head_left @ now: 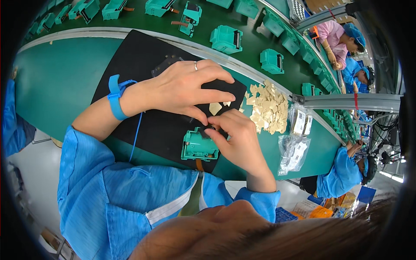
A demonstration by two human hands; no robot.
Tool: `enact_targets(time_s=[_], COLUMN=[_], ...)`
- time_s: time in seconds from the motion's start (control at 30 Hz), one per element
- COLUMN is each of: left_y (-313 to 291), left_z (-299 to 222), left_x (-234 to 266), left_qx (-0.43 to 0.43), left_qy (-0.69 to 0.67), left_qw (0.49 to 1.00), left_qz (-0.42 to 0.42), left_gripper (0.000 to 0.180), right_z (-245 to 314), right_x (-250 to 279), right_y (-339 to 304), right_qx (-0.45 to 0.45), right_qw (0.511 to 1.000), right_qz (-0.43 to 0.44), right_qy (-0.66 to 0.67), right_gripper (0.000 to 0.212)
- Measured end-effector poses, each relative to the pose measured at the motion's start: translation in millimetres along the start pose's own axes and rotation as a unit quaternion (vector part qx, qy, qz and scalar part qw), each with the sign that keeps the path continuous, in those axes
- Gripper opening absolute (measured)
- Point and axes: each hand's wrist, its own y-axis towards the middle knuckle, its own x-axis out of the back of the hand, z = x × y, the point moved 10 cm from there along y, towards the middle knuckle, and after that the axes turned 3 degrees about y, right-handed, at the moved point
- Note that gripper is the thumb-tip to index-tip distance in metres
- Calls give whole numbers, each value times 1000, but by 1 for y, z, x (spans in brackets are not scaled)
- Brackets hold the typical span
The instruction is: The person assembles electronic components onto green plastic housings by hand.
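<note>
My right hand (237,135) pinches a small black part (206,129) between thumb and forefinger. That part is at the upper edge of a teal plastic housing (196,147), and a brown ribbon cable (199,165) comes out below the housing. Above it, my left hand (186,89) has its fingers stretched apart, the thumb tip close to the right fingertips. No object shows in the left hand. A blue wrist strap (115,102) with a cord circles the left wrist. Several small dark parts (164,64) lie on the black mat (130,60), partly behind that hand.
Cream-coloured flakes (268,106) are piled right of the mat, beside clear bags with white labelled contents (294,151). A rail (190,45) separates the green bench from a belt carrying several teal housings (226,39). Co-workers (340,175) sit along the right side.
</note>
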Motion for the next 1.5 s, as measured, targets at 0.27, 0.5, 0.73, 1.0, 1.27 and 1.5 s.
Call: enact_targets(time_s=[0.27,0.5,0.73,1.0,1.27,1.5], left_y=[-5,-30,-34,-33,-30,-33], left_z=[-37,-61,-63,-65,-64,-63], left_x=[-29,-72,-73,-69,-66,-70], left_qx=[40,46,51,48,46,48], left_qy=[-13,-24,15,35,40,34], left_qw=[988,966,974,979,983,977], left_qz=[150,253,219,194,172,206], left_gripper=[44,48,49,47,47,48], right_z=[-33,-52,-46,-48,-50,-51], right_x=[26,13,11,5,3,2], right_y=[-49,-88,-79,-76,-73,-73], right_qx=[-164,-267,-254,-251,-251,-249], right_qw=[976,930,942,946,948,948], right_qz=[-140,-243,-222,-206,-193,-191], right_qy=[40,64,-13,-22,-35,-41], right_gripper=[11,12,14,14,14,14])
